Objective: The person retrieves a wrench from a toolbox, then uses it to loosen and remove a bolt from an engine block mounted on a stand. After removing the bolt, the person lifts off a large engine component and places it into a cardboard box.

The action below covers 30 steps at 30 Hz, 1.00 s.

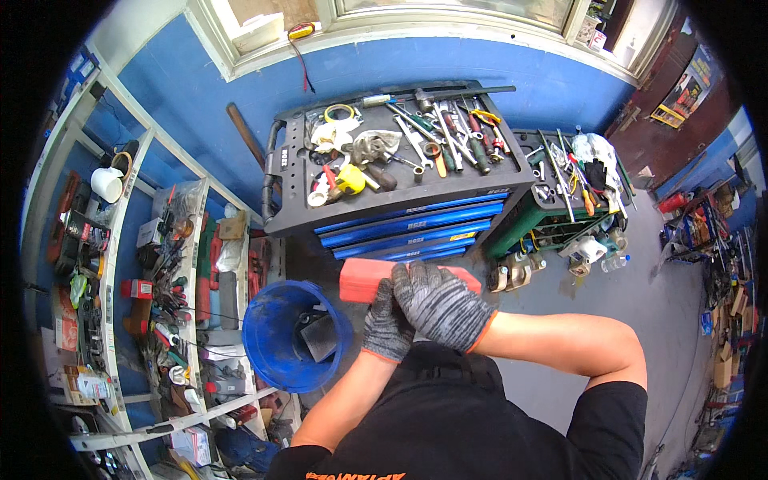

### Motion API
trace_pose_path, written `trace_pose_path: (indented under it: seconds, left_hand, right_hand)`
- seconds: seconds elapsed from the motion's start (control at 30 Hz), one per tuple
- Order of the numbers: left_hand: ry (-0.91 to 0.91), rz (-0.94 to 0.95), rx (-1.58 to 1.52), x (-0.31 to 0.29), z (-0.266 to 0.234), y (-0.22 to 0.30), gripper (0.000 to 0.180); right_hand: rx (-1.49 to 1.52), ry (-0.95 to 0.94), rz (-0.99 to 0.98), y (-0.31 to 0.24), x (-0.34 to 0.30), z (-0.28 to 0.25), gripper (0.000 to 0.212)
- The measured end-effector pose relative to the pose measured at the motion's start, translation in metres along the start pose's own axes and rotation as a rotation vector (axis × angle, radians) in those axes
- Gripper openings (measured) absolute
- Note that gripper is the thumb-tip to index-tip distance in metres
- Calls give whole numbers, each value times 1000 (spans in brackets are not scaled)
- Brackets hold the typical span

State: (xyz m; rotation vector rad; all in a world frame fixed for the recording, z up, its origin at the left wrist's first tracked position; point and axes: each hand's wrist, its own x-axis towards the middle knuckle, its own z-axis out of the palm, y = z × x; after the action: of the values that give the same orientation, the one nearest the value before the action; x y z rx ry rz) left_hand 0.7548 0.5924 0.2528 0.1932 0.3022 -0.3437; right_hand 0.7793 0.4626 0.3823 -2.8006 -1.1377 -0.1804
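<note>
A long red plastic case point(362, 280) is held in front of my body, before the drawers of the tool cabinet point(416, 226). My left hand point(388, 326), in a grey knit glove with an orange cuff, is closed on its near side. My right hand point(442, 306), gloved alike, lies across the case, its fingers bent over the near edge and overlapping the left hand. Part of the case shows past the right hand. Whether the case is latched cannot be seen.
A blue bucket point(254, 340) with dark items inside stands at left. Wrenches, screwdrivers and a yellow tape measure point(350, 179) crowd the cabinet top. A green tool cart point(520, 224) stands at right, metal parts point(516, 272) on the floor beside it. Loaded shelves point(188, 320) line the left wall.
</note>
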Motion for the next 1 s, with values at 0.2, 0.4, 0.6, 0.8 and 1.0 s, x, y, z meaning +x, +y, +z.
trace_pose_path:
  seconds: [0.2, 0.4, 0.6, 0.8, 1.0]
  left_hand:
    - [-313, 248, 444, 49, 53, -44, 105]
    - [-476, 134, 279, 78, 72, -98, 82]
    - [-320, 186, 476, 111, 75, -107, 74]
    - [-279, -70, -77, 165, 92, -90, 85]
    - [-338, -141, 22, 221, 108, -61, 86]
  right_hand:
    - [237, 120, 77, 124, -40, -56, 34]
    - [429, 185, 264, 259, -44, -68, 32]
    - [487, -78, 466, 329, -47, -18, 41]
    - [191, 188, 415, 346, -41, 8, 31]
    - [152, 333, 476, 365, -14, -18, 36]
